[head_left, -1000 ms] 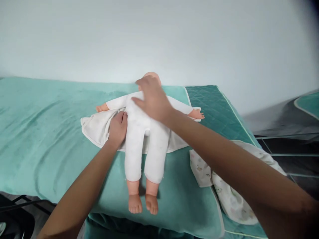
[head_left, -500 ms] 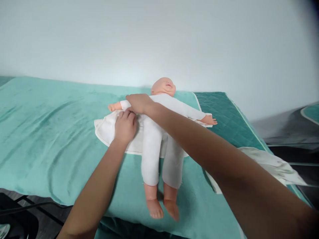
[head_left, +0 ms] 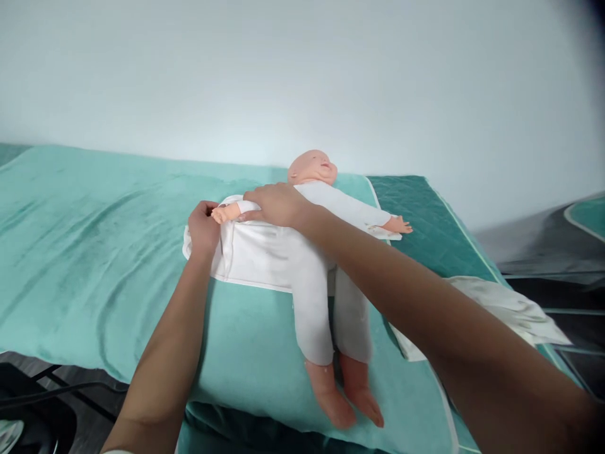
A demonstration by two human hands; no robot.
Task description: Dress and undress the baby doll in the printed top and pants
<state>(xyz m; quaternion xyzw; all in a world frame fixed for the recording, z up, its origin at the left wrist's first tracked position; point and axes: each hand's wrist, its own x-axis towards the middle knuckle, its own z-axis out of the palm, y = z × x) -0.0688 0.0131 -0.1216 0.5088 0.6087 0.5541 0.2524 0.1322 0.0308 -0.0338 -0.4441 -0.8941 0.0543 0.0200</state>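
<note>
A baby doll (head_left: pixel 309 252) in a white body suit lies on its back, legs toward me, its head (head_left: pixel 312 167) near the wall. Under its trunk a white cloth (head_left: pixel 255 255) with a stitched edge is spread. My right hand (head_left: pixel 278 205) is closed round the doll's arm on the left side, above the bare doll hand (head_left: pixel 225 213). Just beyond that doll hand, my left hand (head_left: pixel 204 228) has its fingers bent and pinched on the cloth's left part. Its fingertips are partly hidden. The doll's other arm (head_left: pixel 363 211) stretches out to the right.
A light green blanket (head_left: pixel 94 252) covers the bed, with a darker quilted cover (head_left: pixel 411 202) showing at the right. Another crumpled white cloth (head_left: pixel 505 306) lies at the right edge, partly behind my right forearm. A pale wall (head_left: pixel 236 75) stands behind the bed.
My left hand has moved left and up to the cloth beside the doll's hand. My right hand has shifted slightly right along the doll's arm. The doll's legs have swung to the right.
</note>
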